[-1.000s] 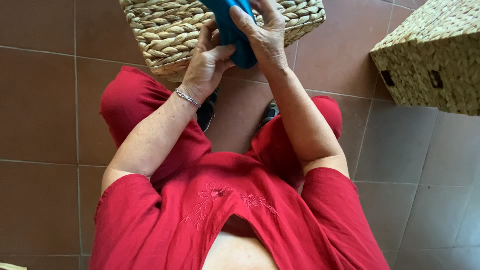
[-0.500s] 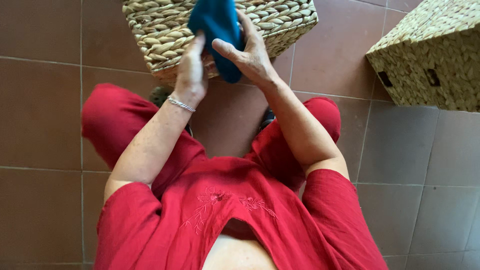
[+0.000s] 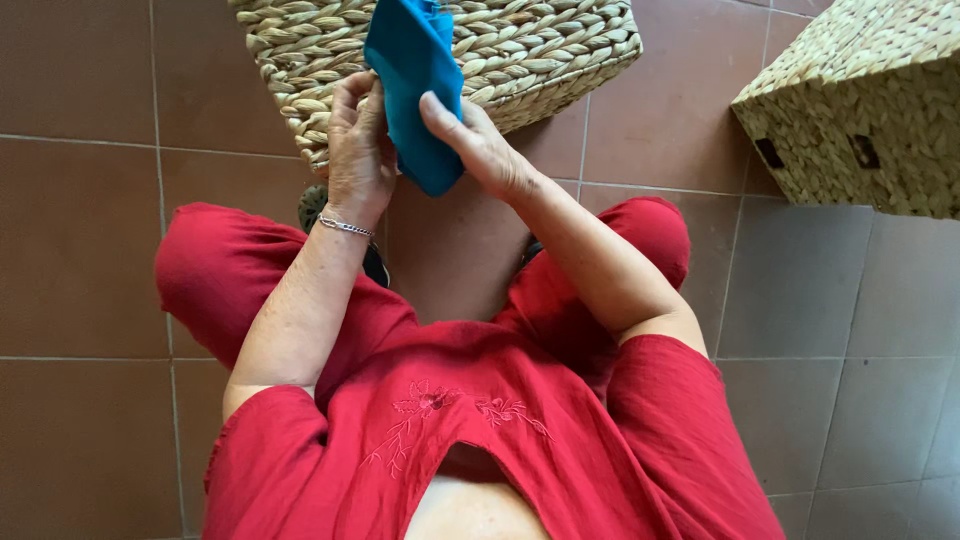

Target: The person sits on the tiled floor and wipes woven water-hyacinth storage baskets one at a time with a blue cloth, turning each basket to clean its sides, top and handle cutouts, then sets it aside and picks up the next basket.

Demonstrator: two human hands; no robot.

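i hold the blue cloth (image 3: 415,85) upright between both hands, in front of the near wall of the woven basket (image 3: 540,50), which stands on the tiled floor (image 3: 80,230) just past my knees. my left hand (image 3: 358,150) is curled against the cloth's left edge, fingers wrapped onto it, a thin bracelet (image 3: 345,227) at the wrist. my right hand (image 3: 480,145) presses the right edge with the thumb laid flat along the fabric and the fingers behind it, so both hands are closed on the cloth. its lower corner hangs free below my palms; its top runs out of view.

to do this well, i judge i should keep the two edges pinched level, draw the fabric taut between my thumbs so no crease is trapped, and keep the loose corner from brushing the floor.

counted: one blue cloth, two woven baskets, the second one (image 3: 860,110) standing well apart at the right, two hands, one bracelet. i cannot see inside either basket, so i cannot tell what they hold.
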